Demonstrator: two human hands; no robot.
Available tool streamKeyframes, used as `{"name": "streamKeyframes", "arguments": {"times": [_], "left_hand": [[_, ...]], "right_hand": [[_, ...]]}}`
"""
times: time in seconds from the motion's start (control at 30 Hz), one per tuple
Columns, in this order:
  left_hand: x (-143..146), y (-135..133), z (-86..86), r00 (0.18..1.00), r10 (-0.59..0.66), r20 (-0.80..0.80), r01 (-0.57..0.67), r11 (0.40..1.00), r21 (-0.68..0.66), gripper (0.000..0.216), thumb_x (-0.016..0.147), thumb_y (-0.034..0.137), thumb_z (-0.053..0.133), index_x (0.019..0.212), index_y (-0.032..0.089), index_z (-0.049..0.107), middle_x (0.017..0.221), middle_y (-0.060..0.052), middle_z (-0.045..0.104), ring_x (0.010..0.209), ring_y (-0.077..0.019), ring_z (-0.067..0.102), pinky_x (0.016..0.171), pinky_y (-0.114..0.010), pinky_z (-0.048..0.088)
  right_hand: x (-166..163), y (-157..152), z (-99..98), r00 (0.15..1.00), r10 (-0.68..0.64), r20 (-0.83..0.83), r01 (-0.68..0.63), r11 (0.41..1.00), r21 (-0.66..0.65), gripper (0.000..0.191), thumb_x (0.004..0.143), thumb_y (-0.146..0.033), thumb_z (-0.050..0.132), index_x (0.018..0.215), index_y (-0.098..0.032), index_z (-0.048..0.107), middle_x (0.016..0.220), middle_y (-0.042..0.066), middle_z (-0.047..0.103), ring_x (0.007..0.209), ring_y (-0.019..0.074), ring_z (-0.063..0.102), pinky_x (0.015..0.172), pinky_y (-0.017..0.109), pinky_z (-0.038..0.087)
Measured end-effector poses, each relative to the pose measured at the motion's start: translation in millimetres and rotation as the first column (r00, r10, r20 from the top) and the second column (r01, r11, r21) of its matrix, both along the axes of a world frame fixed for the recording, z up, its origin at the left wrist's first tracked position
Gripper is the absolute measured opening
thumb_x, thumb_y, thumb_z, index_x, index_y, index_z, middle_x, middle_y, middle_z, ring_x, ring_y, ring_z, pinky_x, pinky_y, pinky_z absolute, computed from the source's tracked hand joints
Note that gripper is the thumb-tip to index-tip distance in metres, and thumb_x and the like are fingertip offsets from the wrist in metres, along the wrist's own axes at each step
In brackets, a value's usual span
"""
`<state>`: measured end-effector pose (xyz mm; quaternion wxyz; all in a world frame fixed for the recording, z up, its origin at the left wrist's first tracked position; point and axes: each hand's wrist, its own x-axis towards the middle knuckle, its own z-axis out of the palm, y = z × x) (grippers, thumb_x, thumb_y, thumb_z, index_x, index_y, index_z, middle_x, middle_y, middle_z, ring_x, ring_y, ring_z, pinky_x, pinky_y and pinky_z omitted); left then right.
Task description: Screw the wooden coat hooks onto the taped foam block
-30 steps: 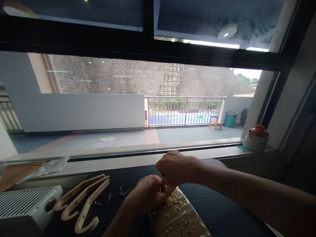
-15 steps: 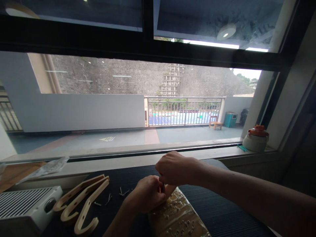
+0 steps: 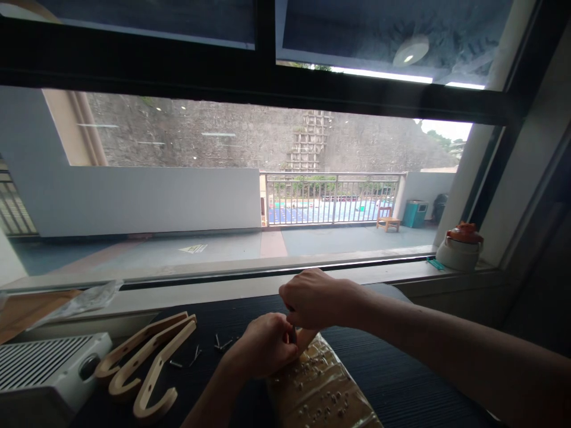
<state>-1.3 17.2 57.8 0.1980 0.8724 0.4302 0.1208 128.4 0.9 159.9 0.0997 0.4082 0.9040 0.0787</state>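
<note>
My right hand (image 3: 312,297) is closed in a fist just above my left hand (image 3: 270,345), around something its fingers hide. A short, thin dark shaft (image 3: 292,334) shows between the two hands. My left hand is closed at the far end of a brown, tape-covered board (image 3: 325,398) pocked with many small holes; what it pinches is hidden. A smooth tan piece (image 3: 307,339) shows beside its fingers. Several bent wooden hooks (image 3: 156,362) with drilled holes lie to the left, with loose screws (image 3: 195,355) next to them.
All this rests on a dark table (image 3: 383,368) under a window. A white slatted appliance (image 3: 49,368) stands at the left, near cardboard and clear plastic wrap (image 3: 93,297). A bottle with an orange lid (image 3: 461,246) is on the right of the sill.
My right fist has turned or shifted very slightly over my left hand, and more of the dark shaft shows. The view has tilted slightly; the hooks and screws lie as before.
</note>
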Motion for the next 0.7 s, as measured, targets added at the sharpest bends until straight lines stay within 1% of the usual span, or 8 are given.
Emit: {"name": "streamKeyframes", "arguments": {"times": [0.07,0.17,0.23,0.3,0.47,0.57,0.7], "left_hand": [[0,1,-1.0,1.0,-0.006,0.006,0.006,1.0,0.004,0.031,0.076,0.038,0.047,0.07,0.017,0.068,0.062,-0.002,0.064,0.057,-0.0134,0.052,0.051,-0.023,0.031],[-1,2,-4.3,1.0,-0.007,0.009,0.007,0.999,0.033,0.028,0.075,0.035,0.047,0.07,0.017,0.067,0.061,-0.001,0.063,0.057,-0.0127,0.051,0.051,-0.023,0.03],[-1,3,-6.4,1.0,-0.003,0.004,0.003,0.999,0.04,0.026,0.074,0.033,0.047,0.067,0.016,0.066,0.06,-0.001,0.062,0.057,-0.0122,0.049,0.05,-0.022,0.029],[-1,4,-7.4,1.0,-0.005,0.004,0.005,0.999,0.037,0.025,0.073,0.032,0.047,0.066,0.016,0.066,0.06,-0.001,0.062,0.057,-0.0121,0.049,0.05,-0.022,0.028],[-1,4,-6.7,1.0,-0.01,0.017,0.009,1.0,0.01,0.025,0.072,0.03,0.046,0.063,0.017,0.065,0.059,0.0,0.062,0.056,-0.0119,0.05,0.049,-0.022,0.028],[-1,5,-7.6,1.0,-0.004,0.016,0.004,1.0,0.007,0.024,0.071,0.03,0.047,0.061,0.017,0.065,0.059,0.0,0.062,0.056,-0.0116,0.05,0.049,-0.022,0.028],[-2,6,-10.4,1.0,-0.012,0.017,0.012,1.0,0.006,0.024,0.072,0.03,0.047,0.064,0.017,0.065,0.059,0.001,0.061,0.056,-0.0117,0.05,0.049,-0.022,0.028]], "right_hand": [[0,-1,2.5,1.0,-0.026,-0.003,0.026,1.0,-0.002,0.019,0.076,-0.027,0.055,0.085,-0.014,0.064,0.077,0.007,0.067,0.067,0.0174,0.06,0.054,0.026,0.037],[0,-3,6.8,1.0,-0.004,-0.007,0.004,1.0,-0.021,0.024,0.074,-0.027,0.057,0.094,-0.015,0.064,0.086,0.007,0.068,0.074,0.0188,0.06,0.06,0.028,0.039],[-1,-3,6.8,1.0,0.027,-0.005,-0.027,0.999,-0.036,0.022,0.075,-0.024,0.056,0.093,-0.015,0.064,0.088,0.007,0.067,0.075,0.0181,0.06,0.061,0.027,0.039],[0,-1,3.6,0.999,0.041,-0.004,-0.041,0.998,-0.04,0.018,0.076,-0.022,0.054,0.088,-0.014,0.064,0.085,0.007,0.067,0.073,0.017,0.06,0.059,0.026,0.038],[6,4,-5.3,0.999,0.001,-0.047,-0.002,1.0,-0.006,0.02,0.076,-0.027,0.051,0.083,-0.014,0.065,0.077,0.007,0.067,0.067,0.0169,0.06,0.054,0.026,0.036],[8,3,-2.0,0.998,-0.032,-0.049,0.032,0.999,-0.014,0.022,0.075,-0.028,0.051,0.084,-0.015,0.066,0.078,0.008,0.068,0.069,0.0184,0.06,0.055,0.027,0.037],[8,0,4.9,0.998,-0.04,-0.042,0.036,0.995,-0.093,0.026,0.074,-0.03,0.053,0.093,-0.016,0.065,0.084,0.007,0.068,0.073,0.0191,0.06,0.058,0.027,0.037]]}}
